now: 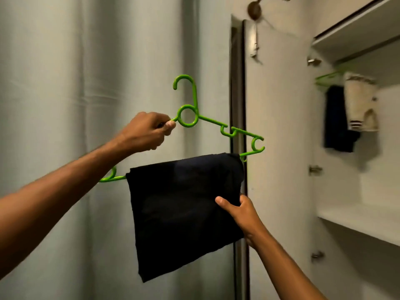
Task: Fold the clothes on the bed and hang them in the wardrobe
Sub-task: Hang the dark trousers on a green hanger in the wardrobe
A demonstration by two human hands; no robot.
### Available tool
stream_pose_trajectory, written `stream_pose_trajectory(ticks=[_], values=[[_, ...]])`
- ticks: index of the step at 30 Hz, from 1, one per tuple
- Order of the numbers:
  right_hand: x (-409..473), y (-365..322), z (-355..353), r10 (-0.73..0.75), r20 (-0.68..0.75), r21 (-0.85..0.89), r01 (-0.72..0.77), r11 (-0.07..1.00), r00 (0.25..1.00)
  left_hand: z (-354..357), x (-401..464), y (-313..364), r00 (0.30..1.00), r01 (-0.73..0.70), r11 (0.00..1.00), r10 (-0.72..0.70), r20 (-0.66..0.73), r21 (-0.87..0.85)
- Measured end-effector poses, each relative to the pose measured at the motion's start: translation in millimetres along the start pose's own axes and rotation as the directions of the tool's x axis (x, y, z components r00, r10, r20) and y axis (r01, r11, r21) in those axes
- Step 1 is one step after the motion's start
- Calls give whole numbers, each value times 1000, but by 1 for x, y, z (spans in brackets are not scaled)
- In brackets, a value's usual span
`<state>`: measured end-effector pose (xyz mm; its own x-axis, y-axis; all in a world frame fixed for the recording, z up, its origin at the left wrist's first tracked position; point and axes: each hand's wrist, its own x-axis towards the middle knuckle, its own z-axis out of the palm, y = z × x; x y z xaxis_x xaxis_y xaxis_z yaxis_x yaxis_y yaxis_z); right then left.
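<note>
Green hanger [187,116], hook up, bar tilting up toward the wardrobe [355,131], gripped by left hand [147,132]; right hand [239,210] pinches the draped dark cloth [184,213], fingers hidden behind.

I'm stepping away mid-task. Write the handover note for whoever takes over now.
Left hand: grips the green hanger on its left shoulder arm, beside the ring.
Right hand: holds the right edge of the folded dark garment, thumb in front.
Done: garment folded and draped over the hanger's bottom bar.
Left: hook the hanger in the open wardrobe on the right, where a dark garment and a cream garment already hang.
</note>
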<state>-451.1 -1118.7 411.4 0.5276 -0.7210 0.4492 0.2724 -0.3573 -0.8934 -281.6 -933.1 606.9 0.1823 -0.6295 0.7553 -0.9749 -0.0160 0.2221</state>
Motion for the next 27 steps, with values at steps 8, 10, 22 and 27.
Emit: stream_pose_trajectory(ticks=[8,10,22,27], values=[[35,10,-169,-58,-312,-121,21,992,948,148,122,85,971,-227,971,232,56,-81],[43,10,-206,-90,-384,-158,31,987,919,180,151,104,961,-266,958,273,52,-105],[65,-4,-426,-254,-687,-275,80,958,681,363,291,283,870,-490,858,492,-28,-156],[60,-23,-531,-285,-673,-297,104,949,682,437,341,376,825,-563,809,538,-176,-170]])
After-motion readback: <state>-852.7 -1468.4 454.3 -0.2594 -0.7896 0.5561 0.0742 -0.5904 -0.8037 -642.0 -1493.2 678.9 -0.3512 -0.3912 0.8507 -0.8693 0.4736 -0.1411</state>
